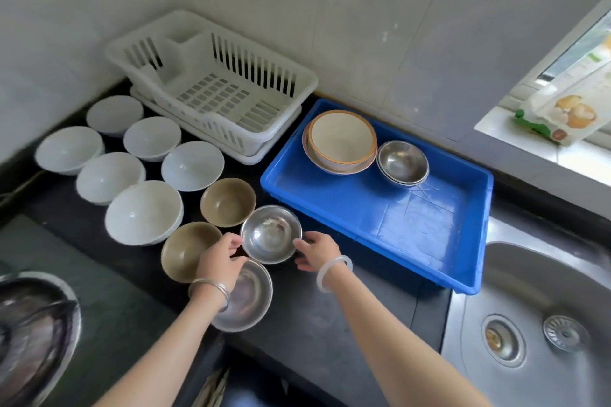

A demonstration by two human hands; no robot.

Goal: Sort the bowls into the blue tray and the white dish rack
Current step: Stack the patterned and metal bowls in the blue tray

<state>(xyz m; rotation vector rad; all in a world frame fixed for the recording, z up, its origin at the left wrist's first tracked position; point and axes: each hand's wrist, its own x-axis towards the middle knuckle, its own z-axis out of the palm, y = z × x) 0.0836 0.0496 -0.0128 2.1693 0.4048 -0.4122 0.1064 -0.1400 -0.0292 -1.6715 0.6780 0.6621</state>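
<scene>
Left grip (220,258) and right grip (314,253) pinch a steel bowl (271,233) left of the blue tray (413,225); few bowls (342,142) inside it, white rack (251,69) unfilled.

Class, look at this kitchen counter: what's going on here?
A person grips a small steel bowl between the left hand and right hand, beside the blue tray. The tray already holds stacked cream bowls and stacked steel bowls. The white dish rack holds no bowls yet. Six white bowls, two brown bowls and another steel bowl wait on the counter.

Soft daylight from the window (582,53) — edges warped, slightly blurred.
</scene>
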